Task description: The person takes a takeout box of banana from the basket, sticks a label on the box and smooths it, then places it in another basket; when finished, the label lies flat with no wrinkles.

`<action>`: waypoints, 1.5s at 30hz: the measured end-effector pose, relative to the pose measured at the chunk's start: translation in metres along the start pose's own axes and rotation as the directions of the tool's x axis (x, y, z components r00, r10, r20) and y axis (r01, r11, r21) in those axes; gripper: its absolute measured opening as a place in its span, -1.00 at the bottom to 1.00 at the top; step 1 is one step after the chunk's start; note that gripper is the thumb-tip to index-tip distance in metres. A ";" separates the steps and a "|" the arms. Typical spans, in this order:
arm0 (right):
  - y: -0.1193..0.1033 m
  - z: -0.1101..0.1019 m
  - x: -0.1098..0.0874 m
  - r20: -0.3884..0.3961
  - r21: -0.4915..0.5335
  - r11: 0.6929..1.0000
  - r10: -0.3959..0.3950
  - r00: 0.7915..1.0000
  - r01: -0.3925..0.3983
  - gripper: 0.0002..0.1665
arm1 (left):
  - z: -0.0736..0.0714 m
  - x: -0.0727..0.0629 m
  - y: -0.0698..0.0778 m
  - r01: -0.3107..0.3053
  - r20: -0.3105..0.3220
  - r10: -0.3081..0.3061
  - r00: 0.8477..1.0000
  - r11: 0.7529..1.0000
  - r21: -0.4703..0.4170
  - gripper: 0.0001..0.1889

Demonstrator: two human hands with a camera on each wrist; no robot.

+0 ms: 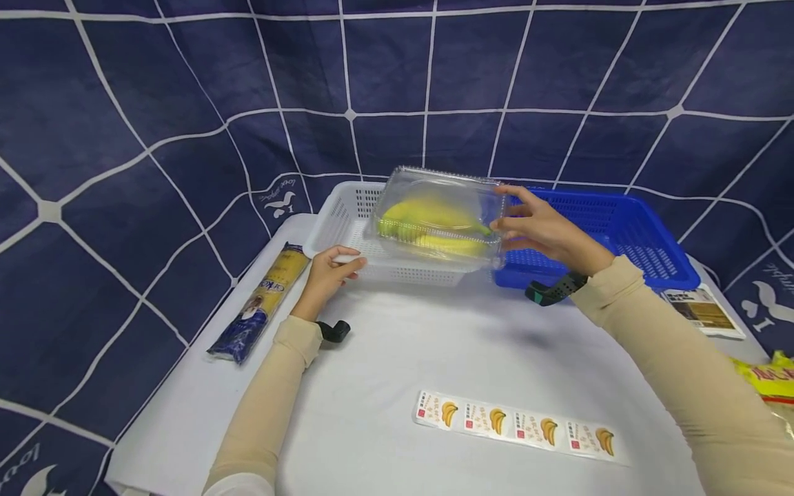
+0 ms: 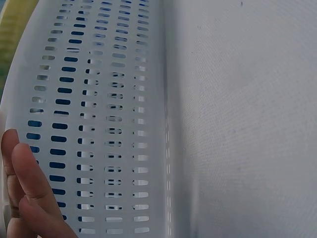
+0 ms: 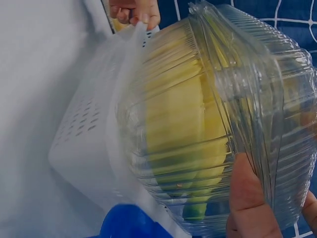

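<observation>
Gripping the right end of a clear plastic container [image 1: 459,180], the right hand [image 1: 536,224] has its fingers bent around that end, some near the top corner and others lower down. The container stretches left from these fingertips, tilted, above a white basket [image 1: 403,274]; whether it touches the basket's rim, I cannot tell. Inside lie bananas [image 1: 434,213], a greenish end toward the right fingers. The left hand [image 1: 331,275] pinches the basket's near-left corner, thumb over the rim, and is apart from the container.

With fruit inside, the container should feel moderately light, its weight spread left of the right fingers, so a one-end hold probably lets the far end dip. The walls look thin and springy, likely to dent under a hard squeeze, and the smooth plastic may slip. The bananas are soft and bruise easily. The ribbed edge beside the right fingers looks like the stiffest place to take hold; a palm under the base would be steadier.

A blue basket [image 1: 670,272] sits just beyond the right fingers, a noodle packet [image 1: 267,296] beside the left ones, and a banana-sticker strip [image 1: 521,426] well nearer the body than either.
</observation>
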State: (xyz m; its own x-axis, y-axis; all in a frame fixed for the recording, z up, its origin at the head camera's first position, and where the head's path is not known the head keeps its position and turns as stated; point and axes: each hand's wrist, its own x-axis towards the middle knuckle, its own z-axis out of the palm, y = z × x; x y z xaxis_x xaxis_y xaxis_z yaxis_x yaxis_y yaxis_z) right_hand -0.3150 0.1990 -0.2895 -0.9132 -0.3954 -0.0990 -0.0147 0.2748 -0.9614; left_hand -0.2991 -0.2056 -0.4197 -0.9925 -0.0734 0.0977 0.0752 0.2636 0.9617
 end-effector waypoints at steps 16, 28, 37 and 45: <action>0.014 -0.021 -0.052 0.042 -0.091 0.996 0.004 0.999 0.000 0.01 | 0.002 0.002 0.002 0.006 -0.005 -0.005 1.000 1.000 0.022 -0.61; 0.040 -0.032 -0.097 0.019 -0.137 0.990 -0.010 1.000 0.012 -0.05 | 0.003 0.000 0.001 0.021 -0.004 -0.021 1.000 1.000 0.007 -0.63; 0.063 -0.038 -0.129 0.045 -0.121 0.990 -0.062 0.997 0.067 -0.07 | 0.002 -0.001 0.001 0.018 -0.005 -0.018 1.000 1.000 0.000 -0.70; 0.087 -0.040 -0.150 0.079 -0.029 0.987 -0.157 0.984 0.160 0.11 | 0.001 -0.002 0.003 0.019 -0.007 -0.019 1.000 1.000 0.003 -0.63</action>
State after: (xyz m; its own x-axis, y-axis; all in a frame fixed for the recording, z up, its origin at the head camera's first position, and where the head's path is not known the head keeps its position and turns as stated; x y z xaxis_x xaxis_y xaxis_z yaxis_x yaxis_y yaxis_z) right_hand -0.1953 0.3172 -0.3480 -0.8646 -0.5014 0.0335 -0.1724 0.2333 -0.9570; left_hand -0.2972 -0.2032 -0.4174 -0.9931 -0.0850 0.0812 0.0560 0.2653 0.9625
